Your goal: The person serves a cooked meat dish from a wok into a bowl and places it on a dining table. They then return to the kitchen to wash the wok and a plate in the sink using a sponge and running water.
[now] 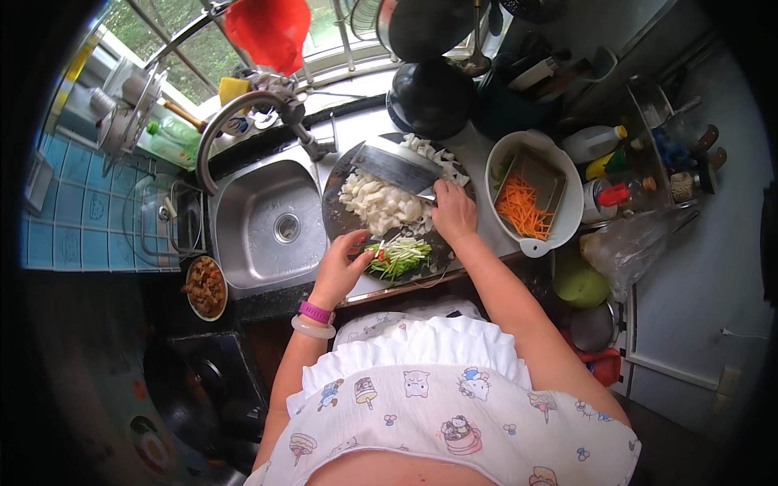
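Note:
My right hand (pixel 454 211) is closed around the handle of a cleaver (pixel 398 167), whose broad blade lies over a heap of chopped white vegetable (pixel 383 203). More of the white pieces (pixel 434 152) lie beyond the blade. My left hand (pixel 341 267) has thumb and fingers apart at the near left edge of the dark round cutting board (pixel 336 212). Its fingertips are beside a small pile of cut green stalks (pixel 402 258) with a few red chili pieces (pixel 381 255); whether they touch it I cannot tell.
A steel sink (pixel 267 243) with a curved faucet (pixel 209 140) is left of the board. At right stands a white basin (pixel 576 200) holding shredded carrot (pixel 526 206) in a metal tray (pixel 553 176). A bowl of brown food (pixel 206 288) sits left, above a black wok (pixel 176 389).

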Demonstrator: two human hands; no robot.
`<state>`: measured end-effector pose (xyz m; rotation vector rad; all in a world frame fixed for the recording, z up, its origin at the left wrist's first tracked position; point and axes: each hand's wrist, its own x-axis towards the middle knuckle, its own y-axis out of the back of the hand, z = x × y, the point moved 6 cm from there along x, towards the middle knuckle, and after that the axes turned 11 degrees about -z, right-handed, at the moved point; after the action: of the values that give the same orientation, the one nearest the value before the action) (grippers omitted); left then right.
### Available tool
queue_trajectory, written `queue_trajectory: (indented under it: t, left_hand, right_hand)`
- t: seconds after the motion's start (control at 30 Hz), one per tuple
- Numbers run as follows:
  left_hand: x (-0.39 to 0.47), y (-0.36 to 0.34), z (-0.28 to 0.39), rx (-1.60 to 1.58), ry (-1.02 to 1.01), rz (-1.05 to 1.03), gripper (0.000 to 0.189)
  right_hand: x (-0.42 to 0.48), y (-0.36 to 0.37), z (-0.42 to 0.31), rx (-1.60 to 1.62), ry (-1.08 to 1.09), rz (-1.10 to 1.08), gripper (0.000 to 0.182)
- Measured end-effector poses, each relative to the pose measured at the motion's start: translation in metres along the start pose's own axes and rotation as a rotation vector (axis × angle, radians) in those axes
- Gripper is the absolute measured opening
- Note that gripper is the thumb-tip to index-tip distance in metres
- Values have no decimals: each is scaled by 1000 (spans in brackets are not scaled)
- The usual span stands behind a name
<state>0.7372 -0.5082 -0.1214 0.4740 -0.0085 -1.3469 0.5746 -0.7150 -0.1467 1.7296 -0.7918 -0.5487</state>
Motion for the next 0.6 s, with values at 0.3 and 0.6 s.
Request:
queue_trajectory:
  t: [0.3, 0.6]
  left_hand:
    - [63, -6, 9, 51, -23, 31, 30]
    - [62, 16, -3, 121, 12, 159, 24]
  right_hand:
    - [-15, 104, 55, 49, -11, 120, 25]
    - [-25, 114, 154, -64, -195, 157, 38]
